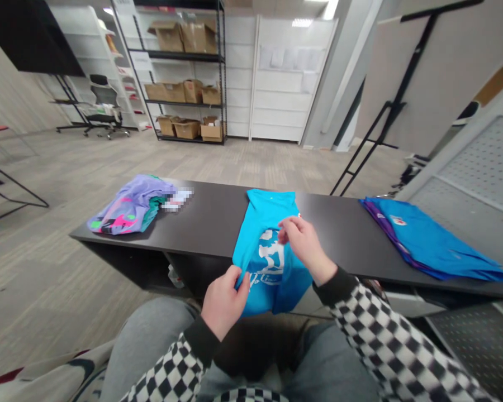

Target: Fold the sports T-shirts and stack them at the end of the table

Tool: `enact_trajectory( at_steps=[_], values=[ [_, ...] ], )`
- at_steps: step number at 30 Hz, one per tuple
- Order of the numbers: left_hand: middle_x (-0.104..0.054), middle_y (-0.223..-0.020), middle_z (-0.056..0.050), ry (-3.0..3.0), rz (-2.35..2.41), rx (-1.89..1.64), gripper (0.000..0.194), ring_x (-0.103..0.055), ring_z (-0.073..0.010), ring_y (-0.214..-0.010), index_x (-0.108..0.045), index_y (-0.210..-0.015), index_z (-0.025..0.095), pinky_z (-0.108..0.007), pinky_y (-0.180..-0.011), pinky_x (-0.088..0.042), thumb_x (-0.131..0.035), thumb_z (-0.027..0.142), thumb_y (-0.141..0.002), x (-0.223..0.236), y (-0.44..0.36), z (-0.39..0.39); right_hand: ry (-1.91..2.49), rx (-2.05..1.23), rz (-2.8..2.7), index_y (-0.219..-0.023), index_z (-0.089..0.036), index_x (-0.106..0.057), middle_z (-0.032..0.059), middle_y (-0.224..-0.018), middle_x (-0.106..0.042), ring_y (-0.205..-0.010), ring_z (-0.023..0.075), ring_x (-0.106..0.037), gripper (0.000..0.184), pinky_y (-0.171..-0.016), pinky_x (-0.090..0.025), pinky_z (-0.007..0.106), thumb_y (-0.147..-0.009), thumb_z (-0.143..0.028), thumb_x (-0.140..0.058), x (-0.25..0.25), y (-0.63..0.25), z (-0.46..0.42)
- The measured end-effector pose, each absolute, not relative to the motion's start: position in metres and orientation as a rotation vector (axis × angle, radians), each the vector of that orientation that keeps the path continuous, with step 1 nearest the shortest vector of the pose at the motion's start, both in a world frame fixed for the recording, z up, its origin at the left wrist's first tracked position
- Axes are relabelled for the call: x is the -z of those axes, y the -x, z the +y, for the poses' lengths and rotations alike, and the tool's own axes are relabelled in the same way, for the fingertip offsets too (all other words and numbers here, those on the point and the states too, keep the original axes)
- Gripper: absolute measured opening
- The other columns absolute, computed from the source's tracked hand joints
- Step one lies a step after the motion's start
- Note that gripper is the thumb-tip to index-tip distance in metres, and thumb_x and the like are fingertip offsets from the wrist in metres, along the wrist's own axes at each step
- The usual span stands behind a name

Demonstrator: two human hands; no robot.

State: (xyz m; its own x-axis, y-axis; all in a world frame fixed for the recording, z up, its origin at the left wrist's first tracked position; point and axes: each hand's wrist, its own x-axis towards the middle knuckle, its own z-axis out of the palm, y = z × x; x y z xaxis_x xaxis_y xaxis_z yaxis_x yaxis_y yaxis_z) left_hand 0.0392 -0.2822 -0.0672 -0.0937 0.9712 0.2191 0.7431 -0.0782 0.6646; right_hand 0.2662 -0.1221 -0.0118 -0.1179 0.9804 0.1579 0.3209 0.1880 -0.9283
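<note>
A bright blue T-shirt (262,220) with white lettering lies partly folded lengthwise on the dark tabletop. Its lower part hangs over the near edge towards my lap. My left hand (226,298) is closed, pinching the left edge of the hanging cloth between thumb and fingers. Above the right half of the print is my right hand (304,243), fingers curled together. Whether cloth is caught between those fingertips is hidden from me.
Crumpled purple and green clothing (126,206) lies on the left of the dark table (205,218). Folded blue and purple shirts (427,234) are stacked on the right. A white perforated panel (482,162) borders the right end. Shelving with cardboard boxes (184,92) stands behind.
</note>
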Motion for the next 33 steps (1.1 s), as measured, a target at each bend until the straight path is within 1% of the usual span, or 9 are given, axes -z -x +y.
enact_trajectory(
  at_steps=[2, 5, 9, 13, 18, 22, 25, 28, 33],
  values=[
    [-0.059, -0.069, 0.002, -1.885, 1.855, -0.962, 0.037, -0.062, -0.0195, -0.063, -0.046, -0.082, 0.027, -0.035, -0.064, -0.03, -0.051, 0.045, -0.114, 0.061, -0.044, -0.284, 1.274, -1.568, -1.356, -0.102, -0.02, -0.079, 0.0143, -0.087, -0.082, -0.072, 0.0299, -0.078, 0.05, -0.068, -0.066, 0.043, -0.106, -0.066, -0.061, 0.022, -0.249, -0.164],
    [-0.067, -0.075, 0.001, -1.952, 1.837, -0.917, 0.033, -0.068, -0.021, -0.067, -0.049, -0.084, 0.028, -0.035, -0.064, -0.033, -0.052, 0.043, -0.113, 0.054, -0.053, -0.285, 1.141, -1.875, -1.028, -0.092, -0.022, -0.072, 0.0083, -0.083, -0.079, -0.07, 0.0218, -0.075, 0.047, -0.065, -0.062, 0.033, -0.094, -0.067, -0.083, 0.038, -0.224, -0.195],
    [-0.076, -0.086, -0.002, -2.053, 1.841, -0.783, 0.018, -0.075, -0.0244, -0.078, -0.058, -0.094, 0.029, -0.037, -0.066, -0.037, -0.053, 0.035, -0.111, 0.058, -0.069, -0.287, 1.02, -1.837, -0.794, -0.09, -0.025, -0.066, -0.0026, -0.072, -0.071, -0.061, 0.0154, -0.065, 0.046, -0.059, -0.054, 0.027, -0.078, -0.054, -0.1, 0.045, -0.203, -0.188],
    [-0.076, -0.083, -0.001, -2.113, 1.672, -0.639, 0.007, -0.073, -0.0229, -0.072, -0.067, -0.102, 0.029, -0.036, -0.063, -0.037, -0.061, 0.03, -0.105, 0.062, -0.075, -0.295, 0.932, -1.745, -0.794, -0.089, -0.024, -0.068, -0.0043, -0.071, -0.069, -0.065, 0.0166, -0.063, 0.04, -0.064, -0.052, 0.029, -0.068, -0.039, -0.099, 0.049, -0.196, -0.18],
    [-0.066, -0.069, -0.001, -2.12, 1.592, -1.025, 0.044, -0.063, -0.0178, -0.066, -0.06, -0.071, 0.025, -0.033, -0.066, -0.043, -0.053, 0.039, -0.112, 0.021, -0.04, -0.246, 0.949, -1.666, -0.812, -0.085, -0.025, -0.066, -0.0039, -0.071, -0.068, -0.067, 0.0183, -0.062, 0.031, -0.068, -0.05, 0.031, -0.073, -0.043, -0.089, 0.065, -0.195, -0.182],
    [-0.084, -0.117, -0.007, -2.244, 1.454, -1.12, 0.031, -0.077, -0.0229, -0.111, -0.08, -0.112, 0.023, -0.034, -0.103, -0.058, -0.051, 0.036, -0.111, -0.006, -0.018, -0.125, 1.021, -1.591, -0.766, -0.09, -0.026, -0.068, -0.0019, -0.073, -0.069, -0.074, 0.023, -0.066, 0.036, -0.071, -0.051, 0.034, -0.073, -0.053, -0.086, 0.074, -0.192, -0.178],
    [-0.068, -0.164, -0.014, -2.316, 1.563, -0.683, 0.049, -0.062, -0.0277, -0.154, -0.073, -0.149, 0.018, -0.039, -0.131, -0.045, -0.051, 0.037, -0.11, 0.004, -0.017, -0.036, 1.066, -1.53, -0.764, -0.094, -0.027, -0.07, -0.0008, -0.075, -0.07, -0.077, 0.025, -0.066, 0.041, -0.073, -0.051, 0.035, -0.074, -0.06, -0.084, 0.078, -0.19, -0.176],
    [-0.06, -0.172, -0.016, -2.294, 1.719, -0.441, 0.057, -0.053, -0.0333, -0.163, -0.068, -0.158, 0.017, -0.048, -0.136, -0.04, -0.051, 0.041, -0.11, 0.024, -0.017, 0.018, 1.073, -1.479, -0.83, -0.093, -0.027, -0.07, 0.0011, -0.078, -0.072, -0.08, 0.0256, -0.065, 0.043, -0.075, -0.052, 0.035, -0.079, -0.066, -0.082, 0.083, -0.191, -0.177],
    [-0.06, -0.172, -0.015, -2.306, 1.743, -0.514, 0.061, -0.052, -0.0328, -0.163, -0.065, -0.162, 0.018, -0.047, -0.139, -0.034, -0.053, 0.046, -0.109, 0.042, -0.012, 0.06, 1.118, -1.367, -0.971, -0.085, -0.027, -0.065, 0.0009, -0.081, -0.066, -0.083, 0.0231, -0.059, 0.044, -0.077, -0.05, 0.033, -0.089, -0.068, -0.078, 0.091, -0.196, -0.19]
  ],
)
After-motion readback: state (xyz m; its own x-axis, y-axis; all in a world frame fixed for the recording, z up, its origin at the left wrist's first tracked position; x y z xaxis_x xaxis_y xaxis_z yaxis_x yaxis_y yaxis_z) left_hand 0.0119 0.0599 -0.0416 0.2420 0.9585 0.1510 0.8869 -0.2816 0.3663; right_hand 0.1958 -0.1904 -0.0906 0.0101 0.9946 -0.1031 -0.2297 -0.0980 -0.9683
